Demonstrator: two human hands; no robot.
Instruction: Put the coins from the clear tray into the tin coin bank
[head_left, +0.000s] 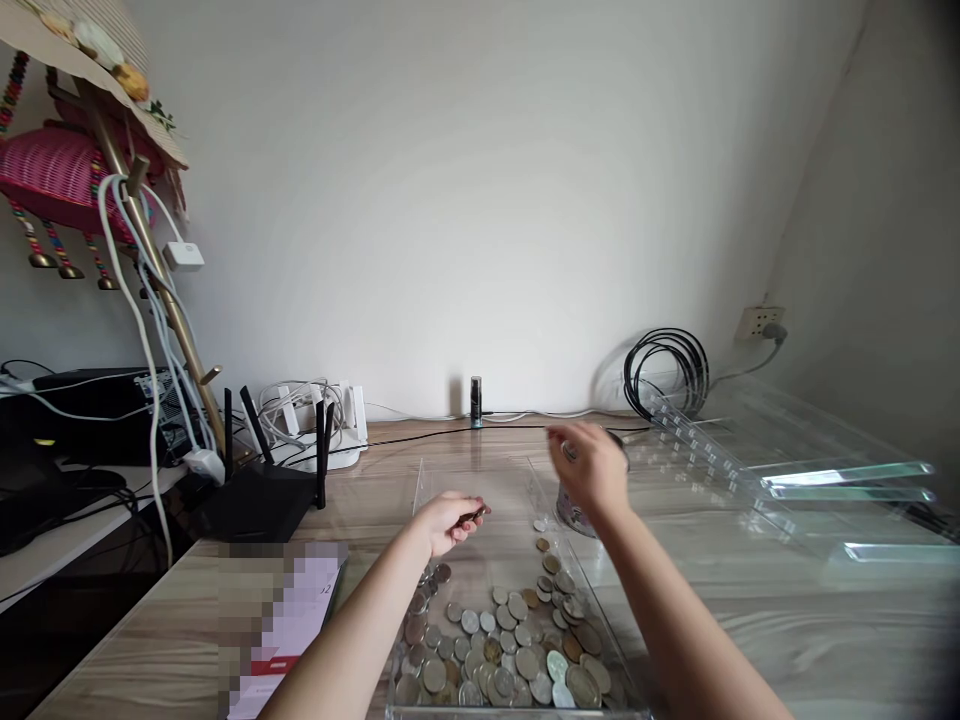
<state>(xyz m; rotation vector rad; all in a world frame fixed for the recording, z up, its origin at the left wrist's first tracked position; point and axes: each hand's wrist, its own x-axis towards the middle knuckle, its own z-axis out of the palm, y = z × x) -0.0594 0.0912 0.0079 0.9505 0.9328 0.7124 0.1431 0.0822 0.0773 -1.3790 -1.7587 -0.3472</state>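
Observation:
My left hand (450, 520) is closed around a few coins (472, 514), their dark edges showing at the fingertips. It hovers over a clear plastic tray (420, 480). Many loose coins (517, 635), silver and brassy, lie mostly in the near half of that tray. To the right, my right hand (592, 465) is above a patterned can (574, 512), its fingers drawn together in a pinch. Whatever those fingers hold is hidden from this side. The hand covers much of the can's top.
A black router (259, 500) and white router (337, 445) stand left. A small dark bottle (476, 402) is by the wall. Coiled black cable (666, 372) leans beside clear acrylic pieces (840, 480) on the right. A partly pixelated booklet (300, 610) lies near my left forearm.

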